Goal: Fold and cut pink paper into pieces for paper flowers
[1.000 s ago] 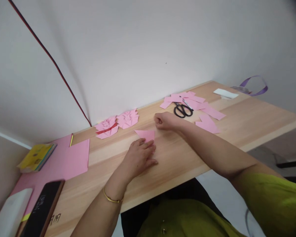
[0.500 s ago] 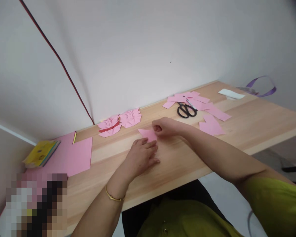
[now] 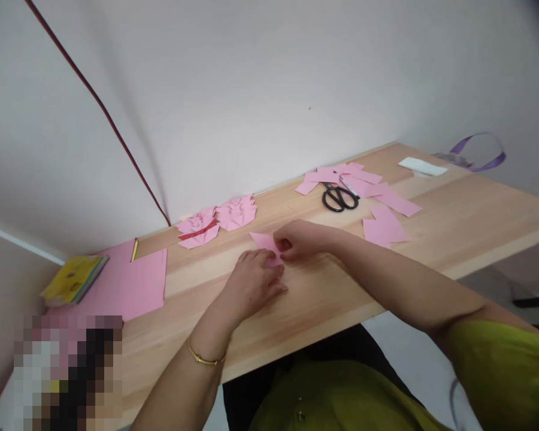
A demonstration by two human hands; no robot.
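A small piece of pink paper (image 3: pixel 262 240) lies on the wooden table between my hands, one pointed corner showing at its far left. My left hand (image 3: pixel 254 281) rests with fingers spread over the paper's near side, holding it against the table. Curled into a closed shape, my right hand (image 3: pixel 299 239) meets the paper's right side, and its fingertips are partly hidden. Beyond the paper, two folded, pleated pink paper pieces (image 3: pixel 237 213) stand near the wall, the left one crossed by a red strip (image 3: pixel 198 230).
Black-handled scissors (image 3: pixel 340 199) and a pen (image 3: pixel 349 187) lie among pink paper scraps (image 3: pixel 397 200). A white strip (image 3: pixel 422 166) is at the far right. Left, large pink sheets (image 3: pixel 139 287) carry a yellow packet (image 3: pixel 72 280). A dark red cord (image 3: pixel 103 108) runs down the wall (image 3: pixel 251 90).
My right hand has shifted slightly left and toward me along the paper. My left hand has moved a little left, its fingers still spread.
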